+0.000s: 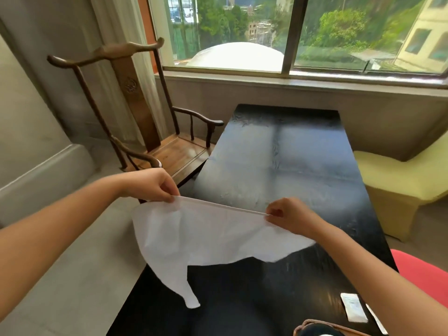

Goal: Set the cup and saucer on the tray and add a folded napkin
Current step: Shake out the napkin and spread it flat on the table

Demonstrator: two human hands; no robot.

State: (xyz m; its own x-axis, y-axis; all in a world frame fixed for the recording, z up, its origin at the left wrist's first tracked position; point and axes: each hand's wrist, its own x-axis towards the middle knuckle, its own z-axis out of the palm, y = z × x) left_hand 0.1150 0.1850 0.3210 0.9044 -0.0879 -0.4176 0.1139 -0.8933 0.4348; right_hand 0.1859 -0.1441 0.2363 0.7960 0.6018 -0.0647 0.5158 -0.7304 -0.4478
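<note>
A white cloth napkin [206,236] hangs unfolded in the air above the near left part of a long black table [286,161]. My left hand [155,185] pinches its upper left corner. My right hand [288,215] pinches the upper right corner, so the top hem is stretched taut between them. The lower part of the napkin droops, with one corner dangling low at the left. At the bottom edge of the view, a brown rim [315,327] of some item shows; I cannot tell what it is. No cup or saucer is visible.
A dark wooden armchair [155,132] stands left of the table. A yellow seat [397,180] and a red seat [421,275] are on the right. A small white packet [354,309] lies on the table's near right corner. A window runs along the far wall.
</note>
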